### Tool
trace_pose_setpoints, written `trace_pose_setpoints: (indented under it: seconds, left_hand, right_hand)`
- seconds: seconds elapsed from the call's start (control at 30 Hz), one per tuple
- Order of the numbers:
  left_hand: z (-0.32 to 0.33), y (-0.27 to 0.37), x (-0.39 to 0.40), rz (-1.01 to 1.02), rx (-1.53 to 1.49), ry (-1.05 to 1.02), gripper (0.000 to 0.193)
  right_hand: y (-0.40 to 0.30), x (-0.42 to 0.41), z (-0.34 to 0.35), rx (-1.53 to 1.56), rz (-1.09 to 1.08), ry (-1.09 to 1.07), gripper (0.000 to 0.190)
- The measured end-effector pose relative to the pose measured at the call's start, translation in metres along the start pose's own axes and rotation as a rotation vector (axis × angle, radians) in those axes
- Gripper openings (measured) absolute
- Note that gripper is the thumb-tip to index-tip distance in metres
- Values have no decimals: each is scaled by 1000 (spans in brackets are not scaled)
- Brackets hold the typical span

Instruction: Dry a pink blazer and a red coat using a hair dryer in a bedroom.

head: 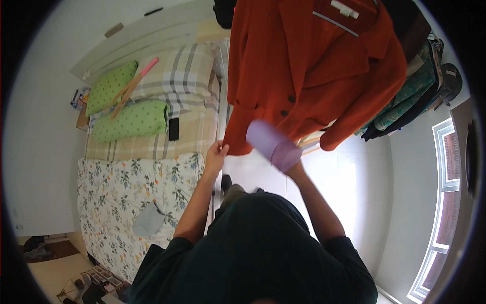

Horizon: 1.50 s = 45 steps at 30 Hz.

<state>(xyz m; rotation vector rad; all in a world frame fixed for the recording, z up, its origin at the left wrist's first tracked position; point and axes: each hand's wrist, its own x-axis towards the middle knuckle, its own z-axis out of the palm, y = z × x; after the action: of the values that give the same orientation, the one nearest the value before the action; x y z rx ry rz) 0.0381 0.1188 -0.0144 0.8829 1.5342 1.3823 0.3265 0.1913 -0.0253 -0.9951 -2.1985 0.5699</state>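
An orange-red coat (334,79) with a notched collar and dark buttons hangs in front of me, its front facing me. My left hand (215,157) pinches the end of the coat's left-hand sleeve between thumb and fingers. My right hand (295,170) holds a lilac hand-held tool (271,144) before the lower part of the coat. Motion blur hides what kind of tool it is. Most of the right hand's fingers are hidden behind the tool. The other sleeve hangs loose at the right.
To the left stands a bed with a floral quilt (114,182), green pillows (129,121), a black phone (174,129) and a grey cloth item (149,220). A pink-handled wooden tool (133,83) lies across the pillows. More clothes (408,91) hang at right, near a window (442,212).
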Motion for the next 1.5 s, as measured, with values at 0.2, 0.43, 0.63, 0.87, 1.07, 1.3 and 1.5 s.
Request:
trace_pose_setpoints:
  seconds: [0.2, 0.43, 0.63, 0.87, 1.07, 1.3, 1.5]
  left_hand:
    - [-2, 6, 2, 19, -26, 30, 13]
    - [-1, 1, 6, -27, -118, 13, 14]
    - [-2, -1, 8, -41, -162, -20, 17]
    - [2, -1, 13, -87, -102, -47, 16]
    - [-5, -2, 12, -56, -101, -49, 15]
    - [-6, -6, 14, -55, -109, -39, 16]
    - [-5, -13, 17, -55, -203, -31, 12]
  right_hand:
    - [-23, 65, -97, -486, -82, -67, 39]
    - [-58, 69, -182, 129, 366, 302, 25]
    - [-21, -5, -132, -38, 469, 159, 17]
    - [20, -90, -45, 342, 684, 207, 22]
    - [-18, -57, -92, 418, 932, 337, 26]
    - [-48, 13, -187, 346, 460, 685, 17]
    - [-121, 72, -250, 367, 287, 802, 17]
